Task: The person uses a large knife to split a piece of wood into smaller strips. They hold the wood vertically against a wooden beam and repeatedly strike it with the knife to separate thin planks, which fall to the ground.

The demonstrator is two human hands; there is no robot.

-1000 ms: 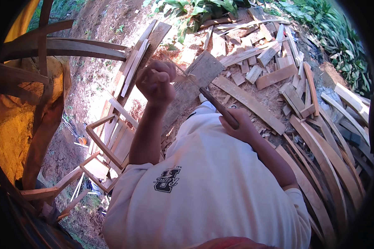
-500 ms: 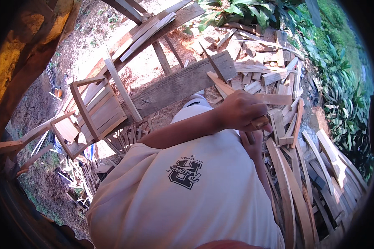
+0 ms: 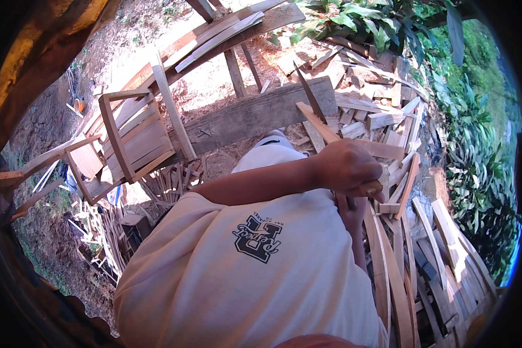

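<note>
A dark printed emblem [image 3: 257, 238] on the chest of the pale shirt [image 3: 232, 296] is the one piece of writing that stands out, a big block letter with script laid across it and smaller lettering above; the tapered piece of light wood [image 3: 319, 123] runs from just in front of the right end of a grey board [image 3: 249, 114] down to the knuckles of the left hand [image 3: 349, 167], and a tan end [image 3: 370, 188], which looks like the same wood, shows below the curled fingers; the left forearm [image 3: 255, 181] crosses the body to the right, and the fingers are folded tightly into a fist around the wood; the right hand [image 3: 352, 216] sits directly beneath the left, mostly covered by it, with something dark [image 3: 351, 203] at its fingers, though how far they are closed and whether they grip it, I cannot tell; a dark pointed strip [image 3: 309, 91] slants across the board's right end, beside the wood's tip; beyond lie scattered offcuts [image 3: 383, 120], with long planks [image 3: 397, 272] to the right of the shirt, a wooden frame [image 3: 119, 139] to the left and leafy plants [image 3: 475, 151] at the far right.
</note>
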